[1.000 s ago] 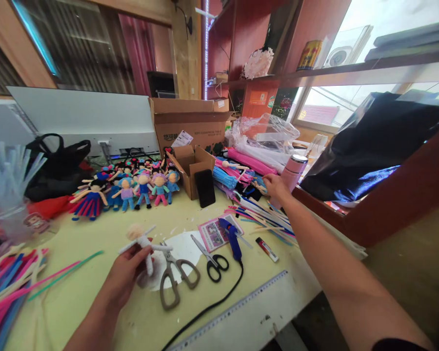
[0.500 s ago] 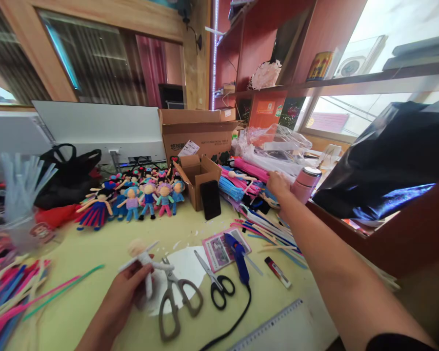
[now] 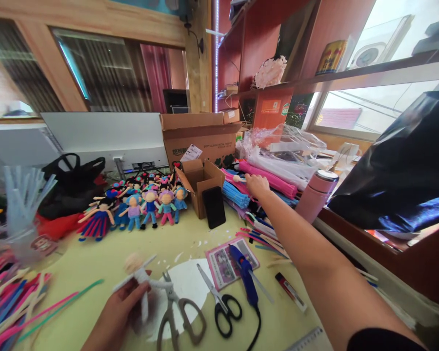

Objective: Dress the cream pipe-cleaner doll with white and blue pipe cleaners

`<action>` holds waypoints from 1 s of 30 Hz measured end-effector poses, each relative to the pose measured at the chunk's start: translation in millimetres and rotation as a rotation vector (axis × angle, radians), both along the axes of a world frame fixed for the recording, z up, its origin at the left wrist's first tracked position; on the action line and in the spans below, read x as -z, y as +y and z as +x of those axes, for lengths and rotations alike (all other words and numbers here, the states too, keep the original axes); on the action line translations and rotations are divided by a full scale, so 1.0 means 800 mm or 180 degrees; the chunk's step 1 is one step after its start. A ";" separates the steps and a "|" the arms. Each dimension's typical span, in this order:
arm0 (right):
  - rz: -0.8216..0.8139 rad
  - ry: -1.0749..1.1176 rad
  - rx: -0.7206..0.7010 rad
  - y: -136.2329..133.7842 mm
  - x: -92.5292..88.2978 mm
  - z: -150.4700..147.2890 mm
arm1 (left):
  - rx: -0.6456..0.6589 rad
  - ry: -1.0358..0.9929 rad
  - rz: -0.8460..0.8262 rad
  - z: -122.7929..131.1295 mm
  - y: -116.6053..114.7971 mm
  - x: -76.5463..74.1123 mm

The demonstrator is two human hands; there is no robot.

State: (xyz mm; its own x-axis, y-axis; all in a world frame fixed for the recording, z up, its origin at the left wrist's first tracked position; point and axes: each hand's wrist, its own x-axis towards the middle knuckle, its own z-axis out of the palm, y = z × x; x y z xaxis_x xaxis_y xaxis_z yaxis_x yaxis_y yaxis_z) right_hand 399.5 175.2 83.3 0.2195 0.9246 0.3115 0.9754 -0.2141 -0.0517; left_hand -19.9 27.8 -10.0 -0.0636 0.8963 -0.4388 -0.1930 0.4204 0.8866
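Observation:
In my left hand is a small white pipe-cleaner doll body with a round beige head, pinched between thumb and fingers. Its arms stick out to both sides. My right hand reaches out to the pile at the back, fingers bent together at a thin piece with a beige knob; what lies under the fingertips is hidden. Blue pipe cleaners and pink pipe cleaners lie around that hand. Grey-handled scissors lie beside my left hand, and black-handled scissors farther right.
A blue glue gun rests across a pink-edged card. Finished dolls crowd the back, beside a small open carton and a phone. A pink flask stands right of my forearm. Loose pipe cleaners lie at left.
My right hand has moved left, from the pink pipe cleaners to the beige-knobbed piece. My left hand keeps hold of the white doll body. The view has shifted slightly.

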 end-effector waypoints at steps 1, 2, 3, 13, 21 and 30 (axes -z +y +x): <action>-0.0036 0.0010 -0.0007 0.002 0.003 0.003 | -0.0017 -0.0001 -0.0015 0.000 0.000 0.001; -0.0058 0.0028 -0.0008 0.004 0.005 0.007 | -0.0043 -0.0005 -0.0037 0.001 0.001 0.001; -0.0066 0.0055 -0.0011 0.005 0.007 0.010 | -0.0071 -0.0012 -0.0059 0.001 0.001 0.001; 0.0747 0.0665 -0.0099 0.012 -0.027 0.049 | -0.0207 0.0185 -0.0092 -0.006 0.009 0.012; 0.1453 0.0839 0.0296 -0.042 -0.004 0.073 | -0.0223 0.0116 -0.0032 -0.002 0.006 0.014; 0.1783 0.0982 0.0428 -0.070 0.033 0.069 | -0.0072 0.0083 -0.0157 -0.003 0.007 0.004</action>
